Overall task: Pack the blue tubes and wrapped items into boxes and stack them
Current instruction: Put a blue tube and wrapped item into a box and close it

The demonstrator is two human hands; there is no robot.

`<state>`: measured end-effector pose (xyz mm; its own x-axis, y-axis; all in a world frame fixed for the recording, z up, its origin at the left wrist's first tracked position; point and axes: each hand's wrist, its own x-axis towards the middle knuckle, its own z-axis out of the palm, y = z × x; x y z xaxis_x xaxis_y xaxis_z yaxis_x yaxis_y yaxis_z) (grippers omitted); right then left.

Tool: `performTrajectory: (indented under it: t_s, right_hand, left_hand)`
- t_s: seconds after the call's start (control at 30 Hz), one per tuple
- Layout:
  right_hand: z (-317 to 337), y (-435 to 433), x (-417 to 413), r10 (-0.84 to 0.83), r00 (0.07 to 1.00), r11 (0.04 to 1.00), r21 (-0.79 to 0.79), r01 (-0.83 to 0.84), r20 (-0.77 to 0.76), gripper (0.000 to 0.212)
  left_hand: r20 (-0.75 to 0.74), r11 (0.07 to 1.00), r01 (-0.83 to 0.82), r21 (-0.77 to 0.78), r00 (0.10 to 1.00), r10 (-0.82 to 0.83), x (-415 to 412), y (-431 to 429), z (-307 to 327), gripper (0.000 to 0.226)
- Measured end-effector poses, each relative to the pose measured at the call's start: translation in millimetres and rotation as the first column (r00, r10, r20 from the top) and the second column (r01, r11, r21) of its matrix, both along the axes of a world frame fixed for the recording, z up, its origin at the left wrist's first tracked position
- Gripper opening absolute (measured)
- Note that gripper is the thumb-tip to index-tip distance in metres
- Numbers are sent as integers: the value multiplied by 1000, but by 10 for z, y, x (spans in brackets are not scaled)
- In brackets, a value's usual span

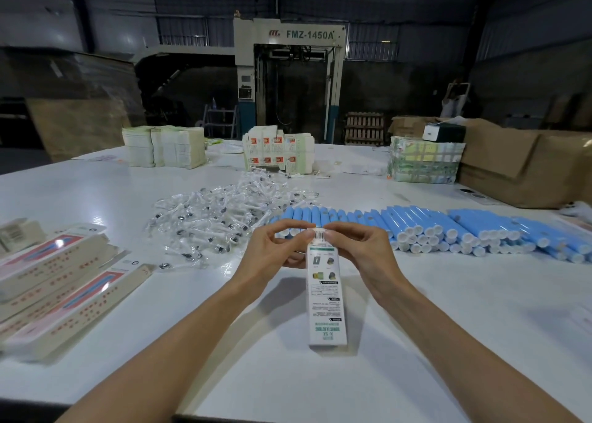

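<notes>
Pinching the far flap of a white box (326,297), both hands, left (272,249) and right (358,249), hold it above the worktop (448,310).

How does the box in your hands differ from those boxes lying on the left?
The held box is pinched at its far end by the left hand and right hand; the left boxes lie untouched on the table. The held box shows green and black print; the left boxes show red and blue. The held box is single; the left boxes overlap in a pile. Both are long, slim white cartons.
</notes>
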<state>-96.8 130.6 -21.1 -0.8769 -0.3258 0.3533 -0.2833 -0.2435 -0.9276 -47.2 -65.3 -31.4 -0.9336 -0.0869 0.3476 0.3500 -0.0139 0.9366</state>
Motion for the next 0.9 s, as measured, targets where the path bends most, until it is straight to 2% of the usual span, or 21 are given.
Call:
performTrajectory:
  t_s: [0.33,0.47,0.53,0.63,0.77,0.9]
  right_hand:
    - [-66,-65,1,-13,999,999,30,14,-37,10]
    - [-32,-73,-3,103,988,992,-86,-94,114,31]
    - [-2,-60,23,138,977,990,7,-140,161,35]
    - [19,-10,44,212,948,952,168,-256,238,55]
    - [105,86,59,308,918,912,196,-360,251,62]
    - [147,162,161,317,916,915,173,-364,246,61]
  left_hand:
    - [33,1000,-15,3,999,15,-9,26,-44,19]
    - [32,990,-5,143,999,1,-37,36,-26,22]
    - [20,980,2,201,1000,-6,-45,43,-7,26]
    - [-6,973,21,230,1000,-21,-56,52,4,34]
    - [-44,973,30,231,999,-20,-73,52,-8,37]
    - [-89,979,56,195,995,-40,-100,86,-27,28]
